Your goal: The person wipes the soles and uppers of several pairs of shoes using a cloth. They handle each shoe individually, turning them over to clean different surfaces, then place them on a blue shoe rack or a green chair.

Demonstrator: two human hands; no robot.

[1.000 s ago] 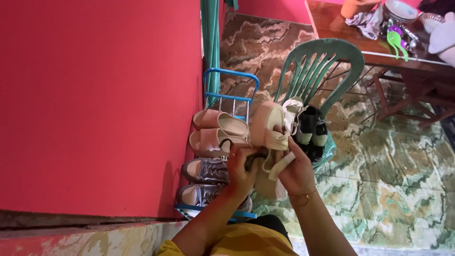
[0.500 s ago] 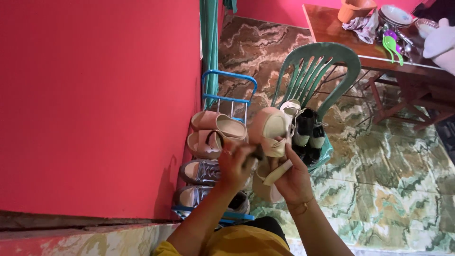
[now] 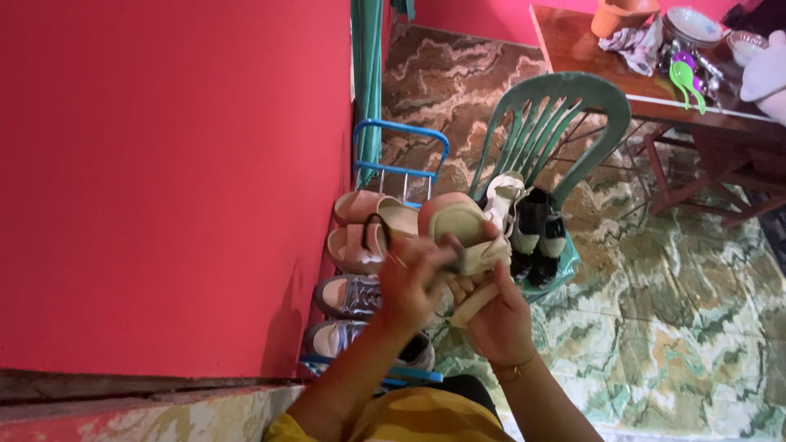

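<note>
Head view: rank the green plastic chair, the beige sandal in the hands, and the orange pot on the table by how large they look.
1. Green plastic chair, clearly the largest.
2. Beige sandal, gripped by both hands; it is closest to the camera, which inflates it.
3. Orange pot, the smallest, but far off and cut by the frame edge.

Home: shoe rack (image 3: 400, 168), plastic chair (image 3: 565, 106), dishes on table (image 3: 589, 57).

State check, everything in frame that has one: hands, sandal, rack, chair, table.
left hand: closed on the beige sandal
right hand: gripping its strap from below
beige sandal: held up, insole facing the camera
blue shoe rack: standing against the red wall, shoes on it
green plastic chair: upright, shoes piled on its seat
wooden table: cluttered with dishes
</note>
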